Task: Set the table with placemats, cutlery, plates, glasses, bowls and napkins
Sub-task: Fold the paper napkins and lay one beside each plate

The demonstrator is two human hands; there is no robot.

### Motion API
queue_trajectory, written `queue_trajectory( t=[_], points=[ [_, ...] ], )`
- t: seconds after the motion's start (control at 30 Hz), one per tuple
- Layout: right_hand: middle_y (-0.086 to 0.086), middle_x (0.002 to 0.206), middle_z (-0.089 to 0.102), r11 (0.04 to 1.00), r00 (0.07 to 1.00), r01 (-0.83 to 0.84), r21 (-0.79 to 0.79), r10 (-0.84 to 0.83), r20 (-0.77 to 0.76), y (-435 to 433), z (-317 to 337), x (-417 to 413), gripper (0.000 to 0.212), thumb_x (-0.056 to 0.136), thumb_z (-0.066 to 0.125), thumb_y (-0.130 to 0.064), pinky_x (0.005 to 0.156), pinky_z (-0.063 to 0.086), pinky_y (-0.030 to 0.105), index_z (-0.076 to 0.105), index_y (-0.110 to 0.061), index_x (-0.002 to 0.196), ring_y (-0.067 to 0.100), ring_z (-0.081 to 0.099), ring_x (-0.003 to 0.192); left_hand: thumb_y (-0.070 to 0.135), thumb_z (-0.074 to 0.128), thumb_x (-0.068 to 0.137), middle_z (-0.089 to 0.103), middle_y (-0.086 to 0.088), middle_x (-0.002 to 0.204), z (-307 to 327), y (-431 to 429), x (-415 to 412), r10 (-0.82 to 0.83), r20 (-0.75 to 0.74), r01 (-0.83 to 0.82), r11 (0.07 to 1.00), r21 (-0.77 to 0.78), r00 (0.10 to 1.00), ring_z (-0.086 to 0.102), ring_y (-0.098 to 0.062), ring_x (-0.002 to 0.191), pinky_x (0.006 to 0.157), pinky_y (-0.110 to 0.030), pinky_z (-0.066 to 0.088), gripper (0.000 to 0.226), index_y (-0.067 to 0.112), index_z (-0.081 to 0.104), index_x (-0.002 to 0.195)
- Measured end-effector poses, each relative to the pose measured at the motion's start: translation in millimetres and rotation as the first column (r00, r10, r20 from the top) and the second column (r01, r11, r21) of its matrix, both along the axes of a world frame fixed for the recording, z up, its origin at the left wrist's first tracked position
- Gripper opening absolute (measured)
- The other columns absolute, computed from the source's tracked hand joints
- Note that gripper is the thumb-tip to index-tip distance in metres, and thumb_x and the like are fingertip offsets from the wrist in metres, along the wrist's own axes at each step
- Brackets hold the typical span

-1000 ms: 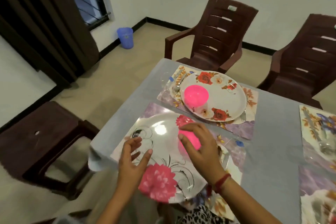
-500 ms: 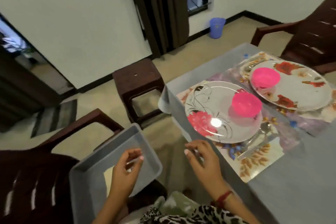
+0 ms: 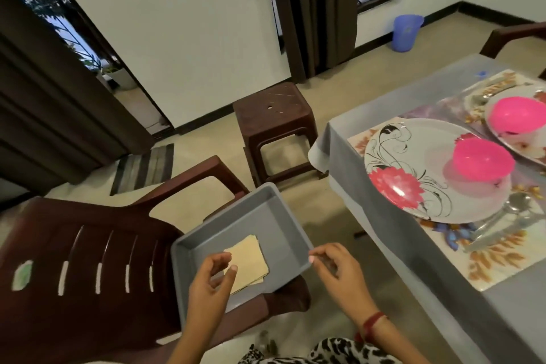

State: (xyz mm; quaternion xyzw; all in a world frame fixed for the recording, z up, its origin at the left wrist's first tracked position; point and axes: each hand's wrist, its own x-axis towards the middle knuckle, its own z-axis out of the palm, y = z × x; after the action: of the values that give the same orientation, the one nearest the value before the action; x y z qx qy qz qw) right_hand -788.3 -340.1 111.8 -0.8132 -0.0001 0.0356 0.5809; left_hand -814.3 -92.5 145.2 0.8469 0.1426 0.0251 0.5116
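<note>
The left hand (image 3: 211, 278) hovers over the folded napkins (image 3: 251, 254), its grip apart, fingers loosely curled on nothing, and the right hand (image 3: 336, 267) hangs just beside the grey tray (image 3: 266, 216) at its near right corner, grip likewise apart and empty. The napkins lie stacked on the tray's floor, on a brown chair (image 3: 74, 245); they look light, soft and thin, so pinching one free corner should peel off the top one alone. The tray walls hem the stack in, yet above is open, and the lift right to the counter (image 3: 413, 260) must only pass its draped edge to reach the placemat (image 3: 502, 257) beside the plate (image 3: 413, 162).
</note>
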Motion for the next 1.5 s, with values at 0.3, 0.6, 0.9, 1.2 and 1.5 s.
queue_trajectory(
  t=[0.3,0.6,0.9,1.2,1.5],
  points=[
    [-0.004,0.1,0.057,0.979,0.948,-0.09,-0.184,0.027,-0.316,128.8,-53.3,33.1,0.013,0.089,0.061,-0.019,0.083,0.047,0.021,0.058,-0.031,0.086,0.012,0.058,0.094,0.018,0.064,0.088,0.058,0.006,0.112,-51.8,138.3,36.3,-0.055,-0.113,0.054,0.998,-0.011,0.992,0.057,-0.005,0.104,0.086,-0.028,0.049,0.021,0.033,0.059,0.101],
    [0.009,0.129,0.052,0.887,0.758,-0.209,-0.412,-0.119,-0.641,218.5,-166.5,100.9,0.037,0.088,0.06,-0.025,0.097,0.04,0.03,0.054,-0.013,0.123,0.027,0.053,0.115,0.018,0.065,0.087,0.055,0.011,0.11,-147.8,236.4,111.2,-0.203,-0.256,0.216,0.976,0.023,0.945,0.055,-0.011,0.105,0.089,-0.034,0.05,0.031,0.043,0.051,0.1],
    [0.01,0.144,0.033,0.81,0.654,-0.131,-0.572,-0.363,-0.664,264.2,-273.9,93.6,0.08,0.084,0.064,-0.042,0.103,0.035,0.043,0.021,-0.014,0.145,0.031,0.038,0.13,0.016,0.064,0.089,0.053,0.01,0.11,-226.1,250.1,122.6,-0.284,-0.365,0.31,0.951,0.013,0.887,0.052,-0.006,0.106,0.082,-0.019,0.045,0.024,0.033,0.056,0.105],
    [0.02,0.111,0.063,0.804,0.415,0.253,-0.538,-0.593,-0.69,302.7,-310.7,93.4,0.031,0.085,0.054,-0.008,0.086,0.05,0.043,0.053,-0.004,0.115,0.039,0.06,0.102,0.016,0.066,0.087,0.055,0.01,0.109,-240.8,273.0,95.6,-0.222,-0.418,0.223,0.974,-0.046,0.881,0.058,-0.011,0.104,0.087,-0.028,0.05,0.025,0.035,0.059,0.1],
    [0.004,0.079,0.061,0.874,0.614,0.485,-0.035,-0.368,-0.698,294.8,-213.6,106.6,0.011,0.081,0.063,-0.002,0.061,0.045,0.026,0.057,-0.008,0.089,0.021,0.057,0.074,0.018,0.065,0.088,0.054,0.012,0.107,-190.2,256.8,112.9,-0.275,-0.32,0.28,0.959,-0.029,0.907,0.055,-0.001,0.104,0.085,-0.021,0.045,0.025,0.042,0.06,0.093]
  ],
)
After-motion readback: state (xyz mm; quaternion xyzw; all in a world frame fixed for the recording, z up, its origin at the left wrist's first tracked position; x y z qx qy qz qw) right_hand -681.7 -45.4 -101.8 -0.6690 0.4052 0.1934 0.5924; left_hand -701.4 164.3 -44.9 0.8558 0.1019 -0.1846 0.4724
